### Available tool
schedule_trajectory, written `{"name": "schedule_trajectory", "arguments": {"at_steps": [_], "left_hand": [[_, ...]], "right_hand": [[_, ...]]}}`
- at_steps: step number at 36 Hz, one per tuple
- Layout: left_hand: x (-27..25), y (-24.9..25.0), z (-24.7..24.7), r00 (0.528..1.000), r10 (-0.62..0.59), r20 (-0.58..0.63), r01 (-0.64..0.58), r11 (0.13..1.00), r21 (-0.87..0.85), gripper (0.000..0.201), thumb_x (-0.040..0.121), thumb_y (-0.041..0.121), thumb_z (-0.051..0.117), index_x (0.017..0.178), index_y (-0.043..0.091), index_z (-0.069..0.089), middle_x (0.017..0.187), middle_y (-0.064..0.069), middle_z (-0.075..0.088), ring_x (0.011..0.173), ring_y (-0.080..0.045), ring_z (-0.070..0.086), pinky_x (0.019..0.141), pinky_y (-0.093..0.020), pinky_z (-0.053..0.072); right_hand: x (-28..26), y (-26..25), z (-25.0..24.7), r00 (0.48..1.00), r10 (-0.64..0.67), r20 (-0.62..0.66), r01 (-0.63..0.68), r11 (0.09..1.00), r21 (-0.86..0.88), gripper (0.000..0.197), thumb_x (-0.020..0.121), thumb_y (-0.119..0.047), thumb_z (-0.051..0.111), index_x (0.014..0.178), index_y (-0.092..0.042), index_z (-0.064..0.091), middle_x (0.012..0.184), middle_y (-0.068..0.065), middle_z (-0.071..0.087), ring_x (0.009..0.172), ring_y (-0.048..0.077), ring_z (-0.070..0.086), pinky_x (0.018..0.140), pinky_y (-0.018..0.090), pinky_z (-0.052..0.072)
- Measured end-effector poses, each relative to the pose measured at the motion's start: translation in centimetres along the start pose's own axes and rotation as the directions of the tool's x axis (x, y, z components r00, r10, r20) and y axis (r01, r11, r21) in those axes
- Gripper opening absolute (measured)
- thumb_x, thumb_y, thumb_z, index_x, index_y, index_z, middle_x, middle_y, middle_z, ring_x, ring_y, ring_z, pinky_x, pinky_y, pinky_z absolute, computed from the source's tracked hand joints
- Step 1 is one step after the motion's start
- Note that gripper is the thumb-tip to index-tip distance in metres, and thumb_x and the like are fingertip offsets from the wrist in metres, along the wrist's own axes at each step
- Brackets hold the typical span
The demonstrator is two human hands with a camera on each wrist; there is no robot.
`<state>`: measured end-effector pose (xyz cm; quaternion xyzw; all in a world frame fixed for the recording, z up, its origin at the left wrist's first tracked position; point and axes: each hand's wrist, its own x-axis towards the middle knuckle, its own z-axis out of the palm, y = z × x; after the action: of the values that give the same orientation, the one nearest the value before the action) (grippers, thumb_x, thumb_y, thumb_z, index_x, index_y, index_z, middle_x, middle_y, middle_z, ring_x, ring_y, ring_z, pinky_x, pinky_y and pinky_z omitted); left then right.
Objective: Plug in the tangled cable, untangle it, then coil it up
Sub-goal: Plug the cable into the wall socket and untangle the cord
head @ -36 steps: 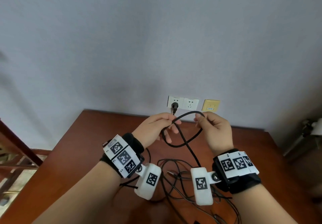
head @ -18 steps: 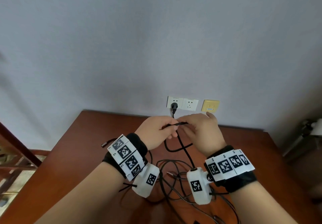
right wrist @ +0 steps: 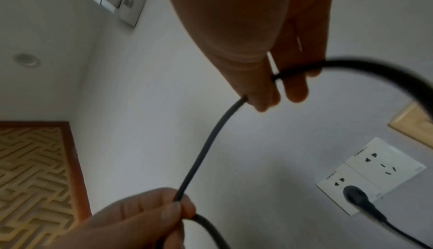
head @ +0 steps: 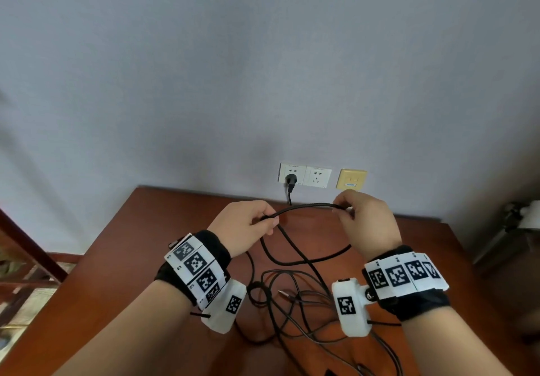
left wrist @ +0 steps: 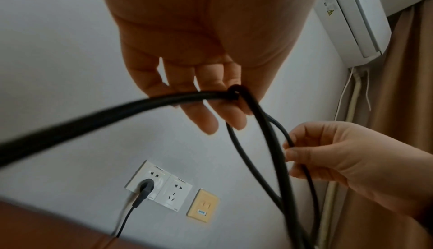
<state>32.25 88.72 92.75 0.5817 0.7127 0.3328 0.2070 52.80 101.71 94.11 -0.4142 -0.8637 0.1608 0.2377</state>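
1. Already plugged: thick black rubber cable (head: 306, 206) into the white wall socket (head: 290, 174).
2. Pinched between left hand (head: 242, 223) and right hand (head: 365, 223), stretched apart (likely measuring a coil loop).
3. Tangled remainder on the reddish-brown wooden tabletop (head: 122, 258).

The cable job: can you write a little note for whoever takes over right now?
Left hand: grips the black cable.
Right hand: pinches the same cable further along, so a span arches between the hands above the table.
Done: plug sits in the left wall socket.
Left: a tangle lies on the table under the wrists. Untangle it, then coil.
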Motion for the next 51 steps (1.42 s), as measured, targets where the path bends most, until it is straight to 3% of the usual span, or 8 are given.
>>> {"name": "schedule_trajectory", "arguments": {"at_steps": [7, 12, 17, 22, 36, 43, 48, 51], "left_hand": [[0.5, 1.9, 0.6, 0.999, 0.05, -0.001, -0.05, 0.999, 0.005, 0.015, 0.092, 0.032, 0.057, 0.081, 0.029, 0.067, 0.073, 0.014, 0.07, 0.074, -0.006, 0.063, 0.081, -0.037, 0.05], [0.9, 2.8, 0.9, 0.998, 0.069, -0.001, -0.069, 0.998, 0.002, 0.02, 0.092, 0.03, 0.057, 0.072, 0.032, 0.063, 0.071, 0.012, 0.07, 0.071, -0.009, 0.063, 0.078, -0.04, 0.05], [1.2, 3.1, 1.3, 0.997, 0.071, -0.012, -0.071, 0.997, 0.022, 0.018, 0.089, 0.026, 0.054, 0.094, 0.02, 0.07, 0.084, 0.002, 0.071, 0.082, -0.018, 0.063, 0.077, -0.042, 0.049], [1.0, 3.7, 1.4, 0.997, 0.07, 0.03, -0.069, 0.997, -0.028, 0.043, 0.079, 0.032, 0.045, 0.115, 0.023, 0.066, 0.105, 0.004, 0.071, 0.1, -0.016, 0.062, 0.09, -0.039, 0.049], [0.4, -0.1, 1.0, 0.993, -0.082, -0.08, 0.068, 0.984, -0.164, 0.018, 0.092, 0.025, 0.056, 0.107, 0.035, 0.058, 0.099, 0.017, 0.068, 0.095, -0.006, 0.063, 0.086, -0.02, 0.045], [-0.1, -1.8, 0.9, 0.978, -0.161, -0.13, 0.135, 0.972, -0.191, 0.014, 0.092, 0.023, 0.055, 0.096, 0.032, 0.065, 0.092, 0.014, 0.07, 0.087, -0.008, 0.064, 0.084, -0.026, 0.049], [-0.2, -0.7, 0.9, 0.983, -0.116, -0.141, 0.08, 0.968, -0.24, 0.014, 0.096, 0.026, 0.053, 0.101, 0.026, 0.066, 0.091, 0.01, 0.07, 0.069, 0.006, 0.06, 0.063, -0.004, 0.042], [0.1, -0.3, 1.0, 0.985, -0.077, -0.155, 0.045, 0.979, -0.201, 0.014, 0.095, 0.03, 0.053, 0.093, 0.029, 0.067, 0.088, 0.012, 0.071, 0.072, -0.002, 0.062, 0.074, -0.021, 0.051]], "right_hand": [[-0.8, -3.1, 0.9, 0.962, -0.233, 0.14, 0.241, 0.97, -0.039, 0.03, 0.083, -0.03, 0.054, 0.11, -0.026, 0.066, 0.108, -0.007, 0.066, 0.103, 0.019, 0.058, 0.093, 0.045, 0.043], [-1.2, -4.6, 1.7, 0.951, -0.293, 0.1, 0.303, 0.948, -0.102, 0.038, 0.08, -0.034, 0.038, 0.102, -0.02, 0.066, 0.096, -0.002, 0.065, 0.094, 0.026, 0.058, 0.083, 0.043, 0.043], [-1.1, -5.5, 2.7, 0.95, -0.309, -0.051, 0.283, 0.917, -0.279, 0.017, 0.066, -0.011, 0.073, 0.08, -0.015, 0.064, 0.076, 0.002, 0.06, 0.072, 0.029, 0.059, 0.064, 0.038, 0.044], [-0.6, -5.1, 2.4, 0.96, -0.264, -0.089, 0.224, 0.921, -0.319, 0.02, 0.064, -0.011, 0.077, 0.075, -0.015, 0.061, 0.069, 0.001, 0.057, 0.062, 0.028, 0.056, 0.059, 0.033, 0.037], [-0.1, -3.1, 0.2, 0.973, 0.038, -0.226, 0.003, 0.983, 0.182, 0.015, 0.088, -0.012, 0.055, 0.097, -0.024, 0.049, 0.092, -0.012, 0.056, 0.062, 0.015, 0.054, 0.064, 0.029, 0.04], [0.7, -1.4, -0.5, 0.932, 0.235, -0.275, -0.122, 0.919, 0.375, 0.02, 0.089, -0.004, 0.047, 0.094, -0.023, 0.045, 0.093, -0.007, 0.055, 0.084, 0.023, 0.059, 0.076, 0.035, 0.047], [0.5, -1.5, 0.1, 0.973, 0.178, -0.144, -0.152, 0.973, 0.176, 0.038, 0.084, -0.014, 0.061, 0.118, -0.016, 0.046, 0.121, 0.006, 0.047, 0.105, 0.027, 0.055, 0.089, 0.048, 0.047], [0.2, -2.6, 0.6, 0.988, 0.078, -0.132, -0.065, 0.993, 0.095, 0.046, 0.08, -0.016, 0.063, 0.124, -0.015, 0.048, 0.126, 0.008, 0.047, 0.114, 0.03, 0.047, 0.096, 0.052, 0.041]]}}
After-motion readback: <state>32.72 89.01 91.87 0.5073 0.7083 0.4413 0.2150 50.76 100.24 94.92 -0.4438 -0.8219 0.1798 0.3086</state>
